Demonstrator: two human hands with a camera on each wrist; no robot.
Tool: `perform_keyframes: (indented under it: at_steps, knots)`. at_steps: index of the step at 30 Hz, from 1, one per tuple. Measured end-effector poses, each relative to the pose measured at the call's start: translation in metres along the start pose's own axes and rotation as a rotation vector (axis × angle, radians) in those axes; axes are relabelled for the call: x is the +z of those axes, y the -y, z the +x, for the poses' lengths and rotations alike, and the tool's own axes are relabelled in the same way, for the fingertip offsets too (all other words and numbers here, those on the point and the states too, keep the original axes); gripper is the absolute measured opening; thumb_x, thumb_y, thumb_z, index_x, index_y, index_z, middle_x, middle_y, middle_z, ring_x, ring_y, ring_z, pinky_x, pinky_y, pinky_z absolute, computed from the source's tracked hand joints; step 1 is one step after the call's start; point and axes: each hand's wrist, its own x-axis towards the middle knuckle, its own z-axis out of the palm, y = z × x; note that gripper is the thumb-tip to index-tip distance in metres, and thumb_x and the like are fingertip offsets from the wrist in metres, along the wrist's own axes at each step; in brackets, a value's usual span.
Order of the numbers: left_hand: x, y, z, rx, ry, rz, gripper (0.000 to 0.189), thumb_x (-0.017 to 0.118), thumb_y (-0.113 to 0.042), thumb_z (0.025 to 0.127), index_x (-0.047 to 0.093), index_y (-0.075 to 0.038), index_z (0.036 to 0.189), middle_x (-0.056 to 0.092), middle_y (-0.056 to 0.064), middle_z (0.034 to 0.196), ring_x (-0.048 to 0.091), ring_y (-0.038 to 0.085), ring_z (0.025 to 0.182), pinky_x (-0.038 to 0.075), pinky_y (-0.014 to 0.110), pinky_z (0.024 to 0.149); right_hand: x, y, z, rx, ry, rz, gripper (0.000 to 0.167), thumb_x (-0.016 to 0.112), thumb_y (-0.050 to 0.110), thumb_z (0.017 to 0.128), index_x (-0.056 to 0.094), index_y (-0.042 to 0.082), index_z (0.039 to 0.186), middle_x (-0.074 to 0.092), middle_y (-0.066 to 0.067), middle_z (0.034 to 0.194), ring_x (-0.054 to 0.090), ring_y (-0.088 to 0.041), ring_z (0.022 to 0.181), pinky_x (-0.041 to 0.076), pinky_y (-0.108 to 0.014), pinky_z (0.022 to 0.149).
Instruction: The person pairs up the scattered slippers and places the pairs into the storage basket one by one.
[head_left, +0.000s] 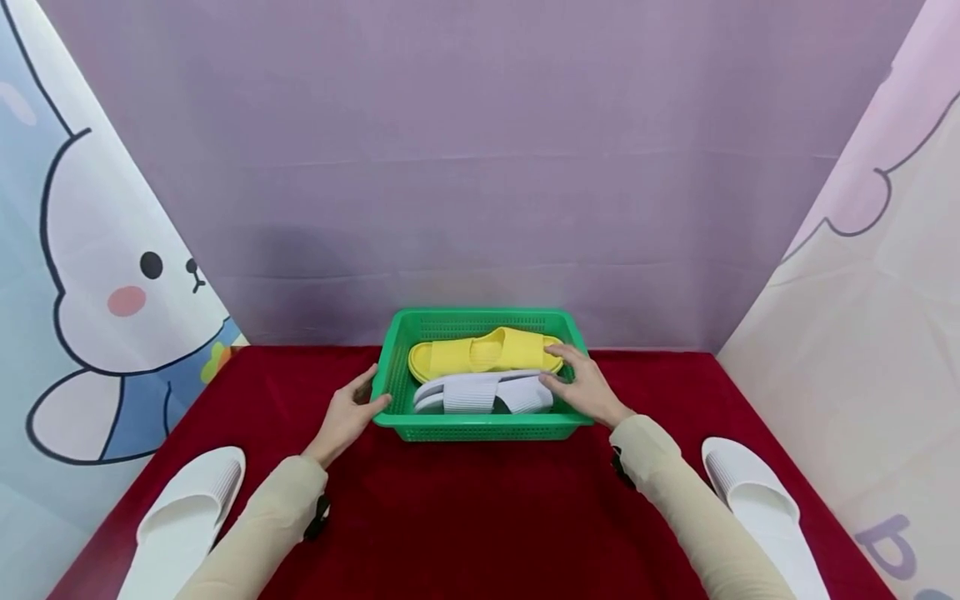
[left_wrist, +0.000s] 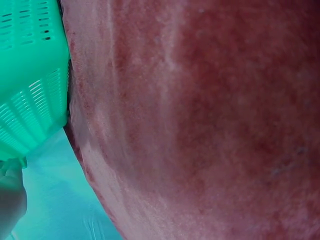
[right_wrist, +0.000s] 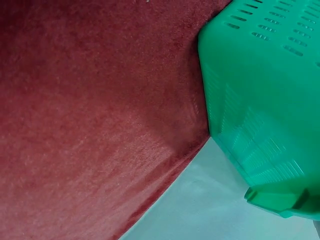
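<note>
A green plastic basket (head_left: 480, 421) stands on the red cloth, at the back edge in the head view. Inside it a yellow slipper (head_left: 450, 357) lies on its side along the far part. A pale lavender pair of slippers (head_left: 468, 393) lies in front of it, stacked close together. My left hand (head_left: 347, 417) grips the basket's left rim, thumb over the edge and fingers outside. My right hand (head_left: 588, 387) reaches over the right rim. Its fingertips are right at the yellow slipper's end, and its thumb is at the lavender pair's end, fingers loosely bent.
One white slipper (head_left: 191, 504) lies on the red cloth (head_left: 480, 517) at the left. Another white slipper (head_left: 753, 492) lies at the right. A purple curtain (head_left: 480, 183) hangs behind the basket, with printed cloth panels on both sides.
</note>
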Motion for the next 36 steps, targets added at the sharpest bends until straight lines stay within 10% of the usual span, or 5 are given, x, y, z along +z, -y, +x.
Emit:
perform_keyframes:
  at_steps: [12,22,29,36]
  knots:
    - [-0.023,-0.015,-0.009,0.022,0.026,0.168,0.062,0.053,-0.038,0.091,0.033,-0.009,0.142,0.030,0.015,0.147,0.026,0.038,0.135,0.028,0.057,0.105,-0.021,0.004,-0.016,0.043,0.050,-0.055,0.060,0.061,0.033,0.087,0.040,0.009,0.138,0.036,-0.012,0.142,0.030,-0.032,0.133,0.033,-0.056,0.101]
    - [-0.065,-0.029,-0.052,0.110,0.064,0.368,0.048,0.054,-0.033,0.091,0.046,-0.010,0.133,0.048,0.014,0.133,0.043,0.038,0.121,0.040,0.057,0.094,-0.048,0.000,-0.052,-0.040,0.088,-0.167,0.047,0.061,0.021,0.087,0.048,0.007,0.131,0.047,-0.011,0.132,0.043,-0.031,0.122,0.041,-0.052,0.096]
    - [-0.101,-0.033,-0.082,0.199,0.062,0.722,0.040,0.064,-0.020,0.085,0.056,-0.008,0.123,0.057,0.013,0.121,0.054,0.033,0.110,0.048,0.052,0.085,-0.073,-0.011,-0.090,-0.135,0.051,-0.381,0.042,0.068,0.018,0.081,0.057,0.006,0.120,0.056,-0.010,0.121,0.050,-0.027,0.113,0.046,-0.047,0.090]
    - [-0.151,-0.029,-0.088,0.437,0.103,1.085,0.037,0.073,-0.009,0.070,0.066,-0.009,0.106,0.063,0.007,0.106,0.060,0.026,0.096,0.053,0.044,0.074,-0.110,-0.030,-0.122,-0.161,0.126,-0.563,0.042,0.066,-0.003,0.074,0.061,0.006,0.115,0.059,-0.008,0.113,0.054,-0.028,0.105,0.052,-0.039,0.079]
